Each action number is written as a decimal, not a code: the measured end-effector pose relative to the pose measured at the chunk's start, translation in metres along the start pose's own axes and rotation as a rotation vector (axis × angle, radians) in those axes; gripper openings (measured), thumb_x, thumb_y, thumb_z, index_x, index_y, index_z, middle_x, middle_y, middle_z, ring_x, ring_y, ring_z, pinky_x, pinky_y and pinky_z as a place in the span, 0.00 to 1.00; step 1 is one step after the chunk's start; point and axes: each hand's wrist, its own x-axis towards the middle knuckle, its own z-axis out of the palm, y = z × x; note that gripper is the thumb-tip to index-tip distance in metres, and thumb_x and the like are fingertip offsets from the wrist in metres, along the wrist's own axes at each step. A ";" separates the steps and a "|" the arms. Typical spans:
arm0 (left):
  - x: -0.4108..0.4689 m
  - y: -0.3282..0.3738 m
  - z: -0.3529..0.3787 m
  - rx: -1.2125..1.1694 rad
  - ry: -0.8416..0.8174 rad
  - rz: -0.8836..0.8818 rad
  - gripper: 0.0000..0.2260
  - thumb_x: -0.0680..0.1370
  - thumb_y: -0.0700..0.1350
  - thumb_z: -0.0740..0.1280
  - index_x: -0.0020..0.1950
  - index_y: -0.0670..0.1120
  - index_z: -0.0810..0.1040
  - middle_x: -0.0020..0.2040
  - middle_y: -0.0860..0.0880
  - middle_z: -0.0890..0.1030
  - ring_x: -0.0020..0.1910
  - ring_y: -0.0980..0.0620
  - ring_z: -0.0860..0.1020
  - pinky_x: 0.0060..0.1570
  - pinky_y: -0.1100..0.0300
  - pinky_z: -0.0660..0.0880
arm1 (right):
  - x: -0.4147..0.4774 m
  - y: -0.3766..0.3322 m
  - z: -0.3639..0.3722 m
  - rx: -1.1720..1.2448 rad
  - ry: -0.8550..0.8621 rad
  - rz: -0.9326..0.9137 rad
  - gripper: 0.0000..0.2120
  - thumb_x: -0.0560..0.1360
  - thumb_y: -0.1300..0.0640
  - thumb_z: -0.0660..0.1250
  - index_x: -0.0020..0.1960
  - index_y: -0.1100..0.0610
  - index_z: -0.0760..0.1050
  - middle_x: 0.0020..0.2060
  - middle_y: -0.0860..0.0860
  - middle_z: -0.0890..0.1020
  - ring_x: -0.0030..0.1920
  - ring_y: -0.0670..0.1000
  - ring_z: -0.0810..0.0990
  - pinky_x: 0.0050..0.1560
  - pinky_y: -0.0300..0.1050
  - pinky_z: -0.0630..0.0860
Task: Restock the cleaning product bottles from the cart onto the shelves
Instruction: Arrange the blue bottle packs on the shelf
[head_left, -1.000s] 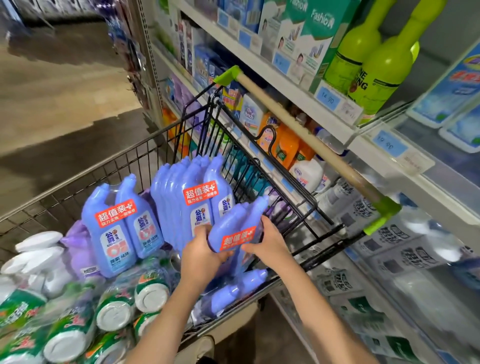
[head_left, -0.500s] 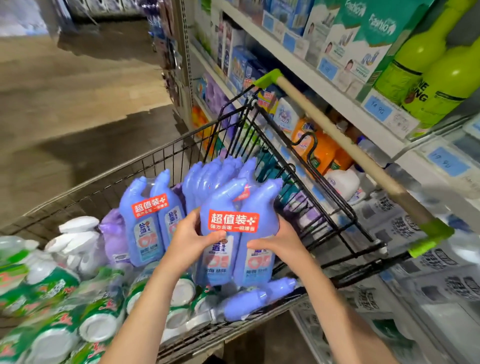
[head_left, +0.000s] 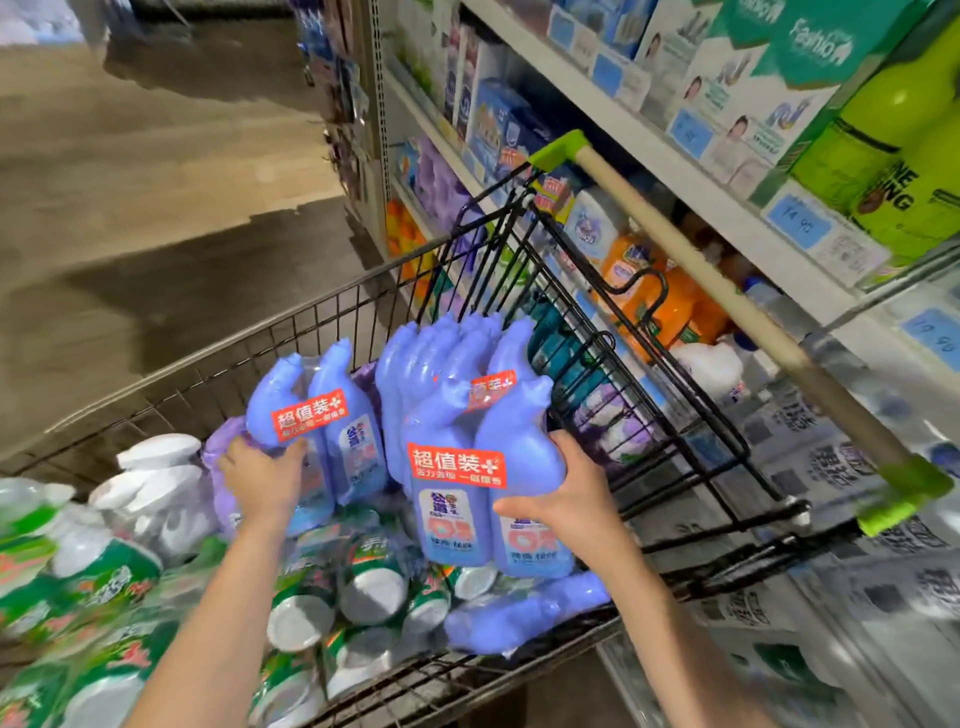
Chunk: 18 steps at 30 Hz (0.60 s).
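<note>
In the wire cart (head_left: 260, 338), my right hand (head_left: 569, 501) grips the right side of an upright twin pack of purple-blue cleaner bottles (head_left: 457, 499) with a red label. My left hand (head_left: 262, 480) holds the lower left of a second twin pack (head_left: 337, 421) standing further left. More purple-blue bottles (head_left: 431, 358) stand behind them, and one pack lies flat (head_left: 519, 616) at the cart's near edge. The store shelves (head_left: 675, 171) run along the right.
Green-labelled bottles with white caps (head_left: 374, 592) fill the cart's near left, and white-capped bottles (head_left: 156, 467) stand beside them. The cart handle (head_left: 727, 296) lies close against the shelf edge. Green bottles (head_left: 893, 156) and boxes stand on the upper shelf. Open aisle floor (head_left: 156, 182) lies left.
The twin pack was tipped upright with both hands. My left hand then let go of it and moved left onto the second twin pack; my right hand keeps the first.
</note>
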 end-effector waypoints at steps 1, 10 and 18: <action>0.010 -0.004 0.003 0.003 -0.042 -0.017 0.22 0.69 0.43 0.75 0.57 0.33 0.75 0.53 0.32 0.78 0.57 0.36 0.75 0.53 0.45 0.70 | -0.002 -0.001 -0.001 0.006 -0.004 0.007 0.25 0.59 0.61 0.82 0.43 0.46 0.68 0.41 0.40 0.78 0.38 0.33 0.75 0.34 0.27 0.69; 0.038 -0.014 0.005 0.113 -0.210 0.078 0.20 0.65 0.45 0.80 0.52 0.41 0.78 0.46 0.44 0.81 0.44 0.46 0.79 0.43 0.53 0.74 | -0.009 0.005 0.000 -0.022 -0.009 0.047 0.27 0.59 0.59 0.81 0.49 0.45 0.71 0.43 0.42 0.80 0.40 0.34 0.77 0.35 0.29 0.70; 0.031 -0.019 0.000 0.165 -0.256 0.152 0.24 0.64 0.43 0.80 0.55 0.40 0.76 0.49 0.43 0.80 0.48 0.44 0.78 0.42 0.53 0.70 | -0.017 0.003 0.005 -0.039 0.012 0.023 0.26 0.58 0.59 0.82 0.45 0.45 0.70 0.39 0.41 0.79 0.35 0.33 0.75 0.34 0.29 0.69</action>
